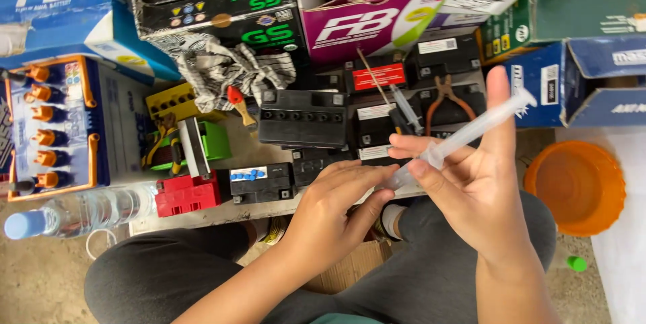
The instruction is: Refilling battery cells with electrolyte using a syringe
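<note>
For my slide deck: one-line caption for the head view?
Both hands, right hand and left hand, hold a clear syringe above small batteries.

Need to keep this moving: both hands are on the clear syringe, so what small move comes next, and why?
Probably steady the syringe in the right hand while the left hand works its lower tip: the left fingertips already pinch there, above the black battery.

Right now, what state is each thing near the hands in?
Syringe: held tilted in the right hand, clear barrel.
Left hand: fingers touching the syringe's lower end.
Orange bowl: upright, nothing visible inside.
Water bottle: lying on its side, blue cap on.
Pliers: lying on a battery.
</note>
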